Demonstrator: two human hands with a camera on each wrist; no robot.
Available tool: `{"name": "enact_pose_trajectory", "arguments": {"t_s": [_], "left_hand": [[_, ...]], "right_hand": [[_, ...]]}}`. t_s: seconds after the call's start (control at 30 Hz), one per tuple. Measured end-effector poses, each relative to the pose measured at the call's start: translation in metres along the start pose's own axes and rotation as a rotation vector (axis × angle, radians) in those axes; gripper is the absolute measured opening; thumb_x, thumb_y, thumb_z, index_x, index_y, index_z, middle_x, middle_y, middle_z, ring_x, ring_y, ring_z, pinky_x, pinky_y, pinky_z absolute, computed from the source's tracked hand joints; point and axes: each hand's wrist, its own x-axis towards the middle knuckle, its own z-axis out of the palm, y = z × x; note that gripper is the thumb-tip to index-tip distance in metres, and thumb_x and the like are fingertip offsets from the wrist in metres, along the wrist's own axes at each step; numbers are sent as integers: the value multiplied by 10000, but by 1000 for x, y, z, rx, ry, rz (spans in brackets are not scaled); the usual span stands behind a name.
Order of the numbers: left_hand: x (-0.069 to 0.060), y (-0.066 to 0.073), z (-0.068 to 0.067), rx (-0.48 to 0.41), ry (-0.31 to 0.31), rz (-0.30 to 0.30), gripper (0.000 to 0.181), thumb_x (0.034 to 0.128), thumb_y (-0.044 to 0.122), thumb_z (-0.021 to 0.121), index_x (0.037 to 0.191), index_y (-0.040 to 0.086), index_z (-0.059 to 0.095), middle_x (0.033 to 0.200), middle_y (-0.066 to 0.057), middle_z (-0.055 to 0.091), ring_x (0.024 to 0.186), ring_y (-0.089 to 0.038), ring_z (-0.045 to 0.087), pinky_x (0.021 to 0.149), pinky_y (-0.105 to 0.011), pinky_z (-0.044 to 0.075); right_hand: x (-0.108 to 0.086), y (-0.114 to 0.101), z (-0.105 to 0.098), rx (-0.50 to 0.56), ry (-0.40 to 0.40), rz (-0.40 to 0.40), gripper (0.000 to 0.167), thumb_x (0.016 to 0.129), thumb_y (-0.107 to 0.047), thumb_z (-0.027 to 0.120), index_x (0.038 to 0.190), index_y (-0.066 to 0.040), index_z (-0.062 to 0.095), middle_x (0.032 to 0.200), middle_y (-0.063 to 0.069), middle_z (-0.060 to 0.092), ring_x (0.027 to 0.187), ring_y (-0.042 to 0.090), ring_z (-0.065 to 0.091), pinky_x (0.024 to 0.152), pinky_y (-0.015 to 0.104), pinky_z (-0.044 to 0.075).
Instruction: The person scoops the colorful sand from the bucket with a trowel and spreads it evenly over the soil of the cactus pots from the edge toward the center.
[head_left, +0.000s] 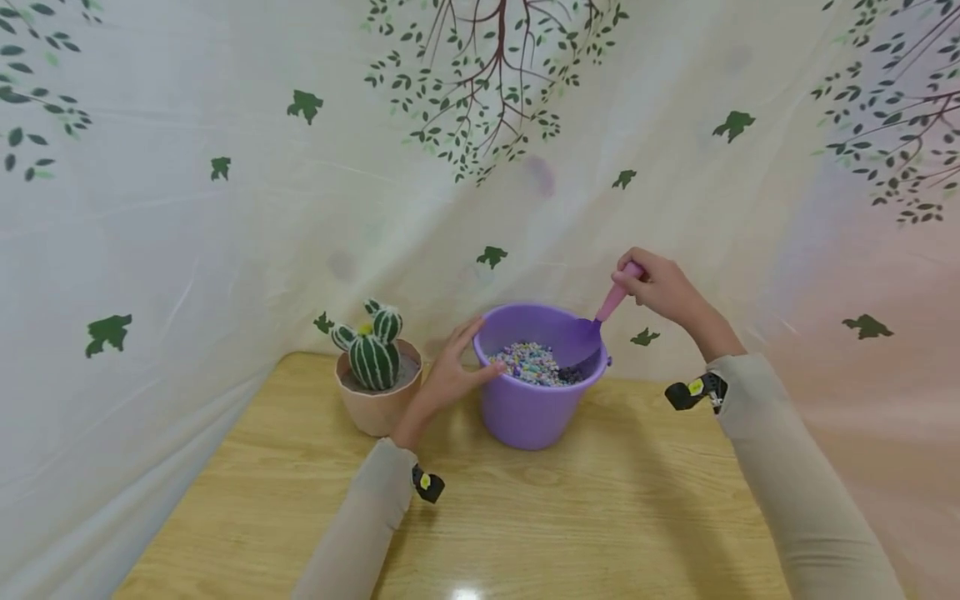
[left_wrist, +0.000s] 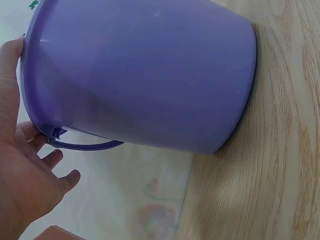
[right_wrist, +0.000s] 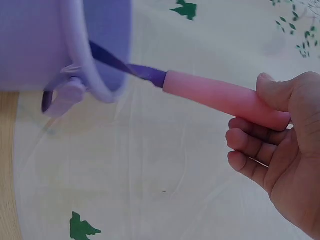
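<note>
Though near bucket, cactus apart

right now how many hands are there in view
2: the left hand touching the purple bucket, the right hand gripping the pink-handled shovel dipped into that bucket.

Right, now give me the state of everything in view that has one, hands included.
Bucket, upright on the table, part full
Bucket handle, hanging down
Pellets, loose in the bucket
Scoop, tilted, lower end inside the bucket
Left hand, touching the bucket, thumb and fingers spread
Right hand, gripping the scoop
Cactus, upright in its pot
Sheet, hanging, creased
</note>
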Motion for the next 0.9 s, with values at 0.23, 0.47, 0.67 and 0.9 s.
{"name": "enact_pose_trajectory", "arguments": {"t_s": [0.23,0.47,0.67,0.9], "left_hand": [[1,0,0,1,0,13,921,863,420,786,1617,214,301,1697,-71,232,1562,-300,216,1243,-597,250],[0,2,0,-17,4,11,922,862,393,794,1617,201,301,1698,-77,227,1564,-307,212,1243,-606,241],[0,4,-1,-15,-1,9,921,867,388,790,1620,202,294,1700,-77,221,1566,-313,206,1242,-610,235],[-2,3,-1,-13,-3,-1,927,864,402,797,1620,219,293,1703,-58,220,1566,-288,209,1245,-595,238]], "right_hand": [[2,-3,-7,78,-13,36,182,1023,-136,616,1131,10,620,824,126,641,631,205,585,564,211,452],[7,-10,-2,52,-79,91,186,1019,-186,628,1081,-10,626,789,117,631,635,234,585,599,247,475],[10,0,14,44,-122,127,196,1020,-190,625,1052,3,637,765,133,656,617,197,608,585,280,513],[2,19,40,145,-210,160,223,1029,-177,613,1075,40,637,717,35,638,597,138,590,544,242,508]]}}
